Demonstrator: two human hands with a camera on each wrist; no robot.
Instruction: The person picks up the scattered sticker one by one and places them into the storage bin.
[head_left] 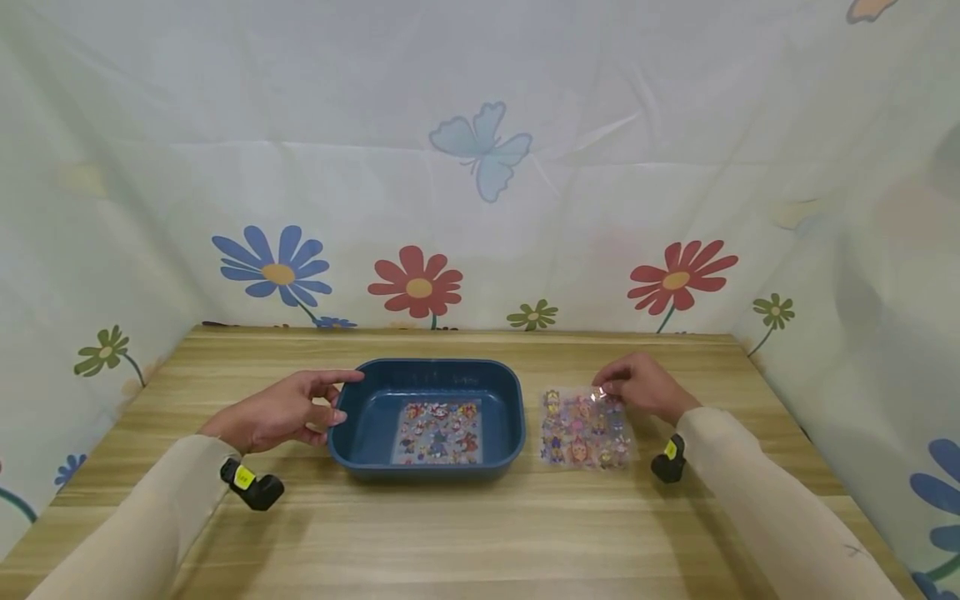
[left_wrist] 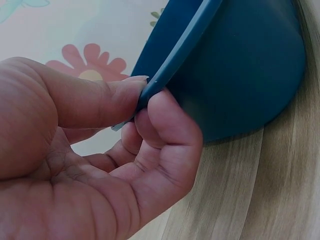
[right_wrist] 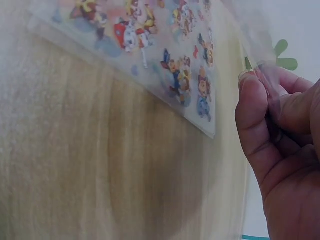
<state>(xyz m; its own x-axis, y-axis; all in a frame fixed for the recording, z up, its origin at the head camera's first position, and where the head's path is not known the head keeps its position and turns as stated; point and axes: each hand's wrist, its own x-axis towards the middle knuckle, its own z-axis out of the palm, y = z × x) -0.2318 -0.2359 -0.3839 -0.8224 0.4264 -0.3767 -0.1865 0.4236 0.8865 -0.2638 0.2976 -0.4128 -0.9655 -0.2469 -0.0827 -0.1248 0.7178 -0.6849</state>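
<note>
- As the clock face is centred on it in the head view, one blue basin (head_left: 367, 421), rounded-rectangular, stands upright at the middle.
- Sticker sheet (head_left: 438, 433), clear with cartoon figures: flat on the basin floor, slightly toward 4 o'clock.
- Second sticker sheet (head_left: 581, 432), likewise clear and printed: at 3 o'clock, just beside the basin, not touching it; whether single or layered, cannot tell.
- Clear film (right_wrist: 264, 72): at that second sheet's 1 o'clock corner, raised apart from the printed corner in the right wrist view.
- Right hand (head_left: 645, 387): at 3 o'clock, pinching the clear film between thumb and finger.
- Left hand (head_left: 281, 410): at 9 o'clock, pinching the basin rim between thumb and bent finger in the left wrist view.
- Wrist cameras, two, black with yellow labels: left (head_left: 258, 492) at 8 o'clock, right (head_left: 667, 465) at 3.
- Pale sleeves (head_left: 765, 500), one per arm.
- Table (head_left: 480, 542), wood-grained, beneath everything.
- Backdrop (head_left: 337, 183), white: blue flower (head_left: 279, 273) at 10 o'clock, red flowers (head_left: 418, 287) at 12 and 2, pale-blue butterfly (head_left: 483, 154) just past 12.
</note>
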